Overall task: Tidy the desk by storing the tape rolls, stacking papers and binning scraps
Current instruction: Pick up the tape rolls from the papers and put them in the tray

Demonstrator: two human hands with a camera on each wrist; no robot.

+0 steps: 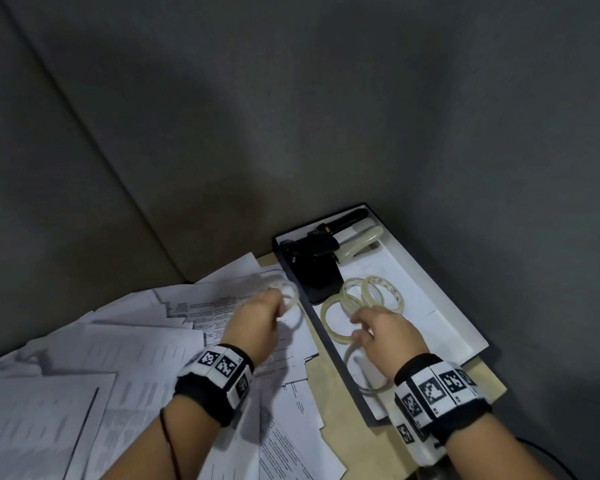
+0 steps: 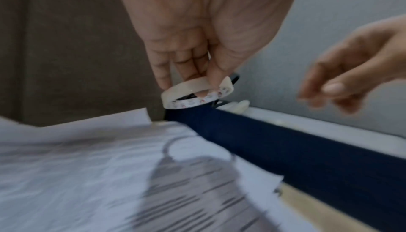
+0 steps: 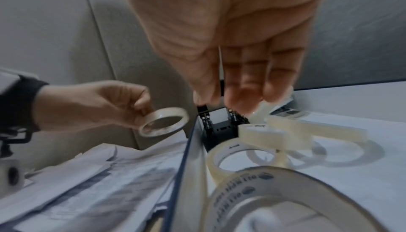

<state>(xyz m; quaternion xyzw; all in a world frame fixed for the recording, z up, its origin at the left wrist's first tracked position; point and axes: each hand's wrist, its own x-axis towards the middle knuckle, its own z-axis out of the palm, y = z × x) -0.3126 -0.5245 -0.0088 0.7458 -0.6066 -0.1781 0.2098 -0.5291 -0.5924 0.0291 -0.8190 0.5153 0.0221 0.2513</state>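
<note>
Grey-walled desk: our left hand pinches one translucent tape ring, shallow dark-rimmed white tray immediately right; our right hand relaxed over it.

A black tape dispenser lies in the far end of the box, with a black-handled tool just behind it. Grey padded wall panels rise behind the light wooden desk.

Tape rolls in the box, right of the papers on the desk
</note>
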